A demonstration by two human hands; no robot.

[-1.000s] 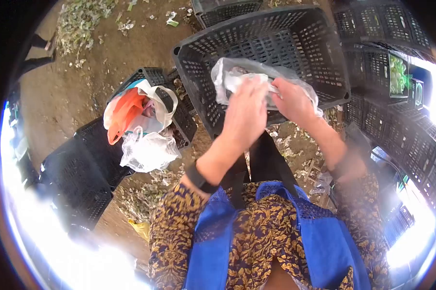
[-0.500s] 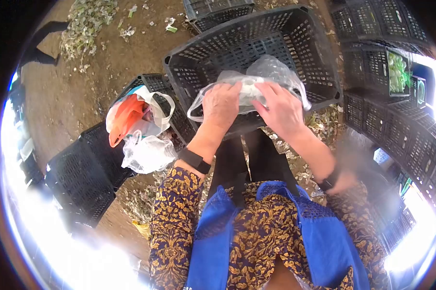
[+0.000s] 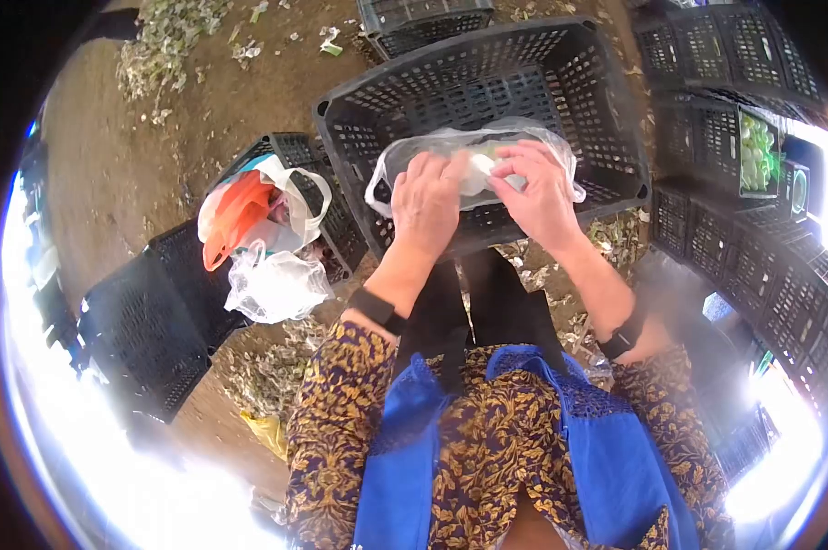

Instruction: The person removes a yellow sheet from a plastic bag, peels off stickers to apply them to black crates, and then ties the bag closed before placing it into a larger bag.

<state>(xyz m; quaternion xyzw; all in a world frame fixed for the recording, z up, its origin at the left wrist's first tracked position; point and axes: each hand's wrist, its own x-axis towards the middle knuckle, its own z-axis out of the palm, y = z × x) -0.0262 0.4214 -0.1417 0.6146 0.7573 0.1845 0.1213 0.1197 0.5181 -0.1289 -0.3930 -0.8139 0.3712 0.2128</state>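
Note:
A clear plastic bag with handle loops lies across the near side of a large black crate. My left hand is closed on the bag's left part, with the fingertips slightly blurred. Over the bag's right part, my right hand pinches at its middle, thumb and fingers curled together. Between the two hands shows a small white item, on or inside the bag; its exact nature is unclear.
Left of the crate, a smaller crate bears an orange bag and a crumpled clear bag. Black crates stand stacked at right, one with green-white produce. Peelings litter the floor.
The bag's bulging far part has sunk and its mouth has spread wider between my hands. My right hand's fingers have drawn into a pinch. The person's leg at the upper left has mostly left view.

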